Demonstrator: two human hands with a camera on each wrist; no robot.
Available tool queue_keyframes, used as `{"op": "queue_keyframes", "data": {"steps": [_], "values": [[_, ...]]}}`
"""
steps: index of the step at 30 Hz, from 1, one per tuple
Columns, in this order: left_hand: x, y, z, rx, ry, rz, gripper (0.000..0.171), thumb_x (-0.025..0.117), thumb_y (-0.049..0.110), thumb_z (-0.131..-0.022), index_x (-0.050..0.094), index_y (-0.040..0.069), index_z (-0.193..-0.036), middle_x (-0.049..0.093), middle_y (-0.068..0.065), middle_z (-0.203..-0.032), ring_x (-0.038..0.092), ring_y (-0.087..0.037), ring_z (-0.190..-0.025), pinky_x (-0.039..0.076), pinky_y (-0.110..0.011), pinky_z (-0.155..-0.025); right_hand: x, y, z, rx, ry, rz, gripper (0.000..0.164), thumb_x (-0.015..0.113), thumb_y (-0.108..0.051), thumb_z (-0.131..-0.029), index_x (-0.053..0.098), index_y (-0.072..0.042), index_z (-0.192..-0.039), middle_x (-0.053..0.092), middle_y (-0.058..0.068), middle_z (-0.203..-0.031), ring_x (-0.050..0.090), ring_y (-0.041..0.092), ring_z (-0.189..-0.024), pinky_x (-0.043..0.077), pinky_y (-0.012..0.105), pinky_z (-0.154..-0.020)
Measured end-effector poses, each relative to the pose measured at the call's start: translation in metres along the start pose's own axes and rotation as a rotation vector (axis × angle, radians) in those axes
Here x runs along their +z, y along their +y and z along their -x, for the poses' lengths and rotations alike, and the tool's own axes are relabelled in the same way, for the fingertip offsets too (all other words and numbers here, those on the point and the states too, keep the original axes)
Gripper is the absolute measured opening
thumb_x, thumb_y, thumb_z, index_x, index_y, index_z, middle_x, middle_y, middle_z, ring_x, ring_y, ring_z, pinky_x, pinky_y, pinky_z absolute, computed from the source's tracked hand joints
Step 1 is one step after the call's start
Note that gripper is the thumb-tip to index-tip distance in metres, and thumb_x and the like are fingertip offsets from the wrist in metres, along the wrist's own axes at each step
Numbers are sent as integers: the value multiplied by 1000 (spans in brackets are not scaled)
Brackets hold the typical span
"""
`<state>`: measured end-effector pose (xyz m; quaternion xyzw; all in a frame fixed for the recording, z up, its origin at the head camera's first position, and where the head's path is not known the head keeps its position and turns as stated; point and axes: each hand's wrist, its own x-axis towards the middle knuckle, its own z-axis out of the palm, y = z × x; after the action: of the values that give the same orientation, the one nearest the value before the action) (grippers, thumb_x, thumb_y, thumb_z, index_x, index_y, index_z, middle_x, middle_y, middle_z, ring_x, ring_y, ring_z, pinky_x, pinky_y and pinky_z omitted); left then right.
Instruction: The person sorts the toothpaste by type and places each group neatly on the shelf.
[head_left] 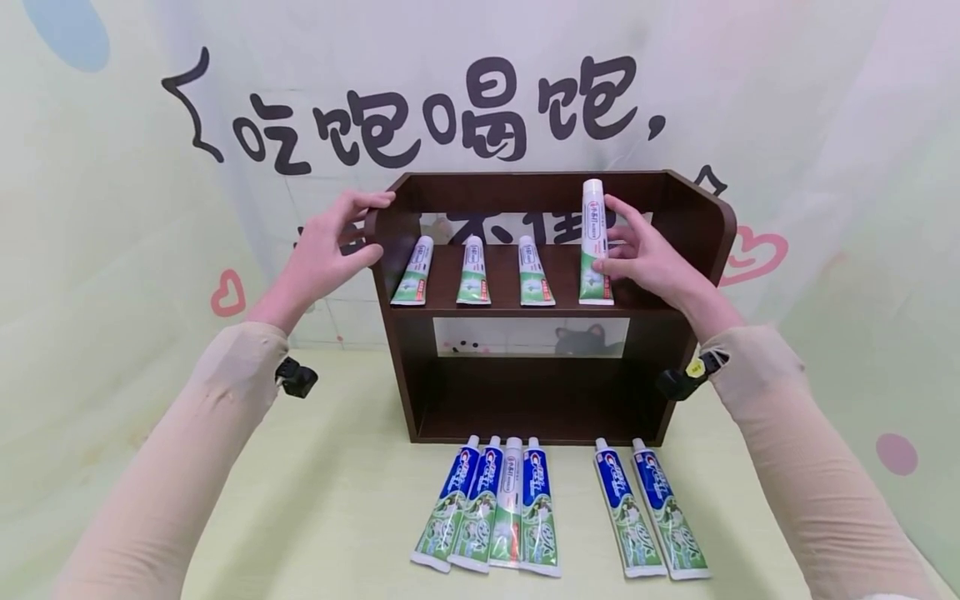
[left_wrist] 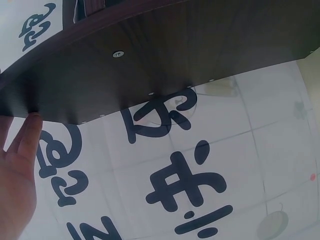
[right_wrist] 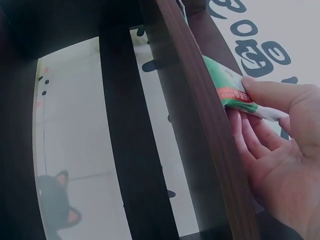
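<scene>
My right hand [head_left: 648, 254] pinches a white-and-green toothpaste tube [head_left: 595, 225] between thumb and fingers at the right of the upper shelf. The tube stands cap up, its flat end at the shelf's front edge. In the right wrist view, the thumb [right_wrist: 272, 94] lies over the tube's green and red lower part [right_wrist: 230, 86]. Three similar tubes [head_left: 412, 275] [head_left: 473, 273] [head_left: 534, 275] lean in a row to its left. My left hand [head_left: 330, 242] rests with extended fingers against the left side panel [left_wrist: 165, 55] of the dark brown rack [head_left: 532, 333].
On the pale table [head_left: 322, 508] before the rack lie blue-and-green toothpaste tubes [head_left: 450, 508] with one white-and-green tube [head_left: 510, 500] among them. Two more blue-and-green tubes [head_left: 628, 508] [head_left: 670, 508] lie to the right. Behind hangs a printed curtain [head_left: 465, 50].
</scene>
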<state>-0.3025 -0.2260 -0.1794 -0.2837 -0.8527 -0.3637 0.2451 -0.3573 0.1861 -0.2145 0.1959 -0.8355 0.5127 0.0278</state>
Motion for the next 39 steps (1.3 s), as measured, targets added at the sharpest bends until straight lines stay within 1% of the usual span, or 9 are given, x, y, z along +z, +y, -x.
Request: {"op": "queue_keyframes", "data": {"steps": [4, 6, 11, 12, 21, 28, 32, 36, 39], "values": [[2, -19, -5, -1, 8, -12, 48, 60, 1, -88, 51, 8, -135, 53, -4, -148, 53, -25, -133, 50, -34, -108, -2, 4, 0, 18, -32, -2, 93, 68, -13, -91, 9, -40, -157, 41, 14, -148, 54, 27, -119, 57, 19, -87], [2, -17, -4, 1, 7, -8, 48, 60, 2, -88, 51, 8, -135, 53, -6, -148, 53, -27, -133, 51, -33, -108, -2, 5, 0, 18, -50, -18, 93, 68, -12, -91, 9, -40, -157, 40, 14, -149, 54, 28, -119, 57, 19, -85], [-1, 5, 2, -4, -2, 5, 46, 58, 2, -89, 50, 3, -134, 52, -11, -148, 52, -32, -133, 51, -33, -108, -2, 8, 1, 5, -112, -31, 94, 67, -11, -91, 8, -40, -157, 38, 15, -151, 51, 29, -120, 54, 15, -84], [-1, 6, 2, -6, -2, 4, 46, 58, 2, -89, 50, 3, -134, 52, -11, -148, 53, -31, -133, 50, -34, -109, -3, 9, 1, 5, -122, -28, 94, 67, -11, -91, 8, -41, -157, 38, 16, -151, 51, 29, -121, 54, 14, -84], [0, 7, 2, -7, -2, 4, 46, 58, 2, -89, 50, 2, -134, 53, -10, -148, 52, -31, -133, 48, -43, -110, -4, 18, 1, 31, -131, -48, 94, 68, -15, -91, 7, -44, -156, 37, 12, -151, 49, 26, -122, 54, 16, -86], [0, 3, 1, 9, 5, 0, 46, 59, -1, -88, 51, 3, -133, 53, -10, -147, 53, -31, -133, 51, -32, -108, -5, 21, 2, 23, -143, -81, 93, 68, -14, -91, 9, -43, -157, 37, 12, -149, 48, 24, -119, 54, 16, -86], [1, -5, 0, 8, 7, 4, 47, 59, -1, -87, 51, 4, -133, 53, -8, -148, 53, -29, -133, 50, -27, -107, -4, 22, 3, 22, -152, -81, 92, 68, -13, -91, 9, -42, -157, 35, 11, -151, 46, 24, -120, 54, 16, -86], [2, -14, -1, 0, 13, 0, 47, 60, -1, -87, 52, 5, -134, 53, -6, -148, 53, -27, -133, 50, -26, -108, -5, 22, 3, 19, -165, -75, 91, 67, -13, -91, 10, -41, -157, 34, 11, -153, 45, 24, -121, 54, 16, -86], [2, -12, -2, -2, 10, 3, 48, 60, -1, -87, 52, 6, -134, 53, -6, -148, 53, -26, -134, 50, -32, -109, -5, 21, 4, 17, -173, -53, 91, 67, -14, -92, 10, -40, -157, 33, 12, -153, 45, 25, -122, 54, 15, -86]]}}
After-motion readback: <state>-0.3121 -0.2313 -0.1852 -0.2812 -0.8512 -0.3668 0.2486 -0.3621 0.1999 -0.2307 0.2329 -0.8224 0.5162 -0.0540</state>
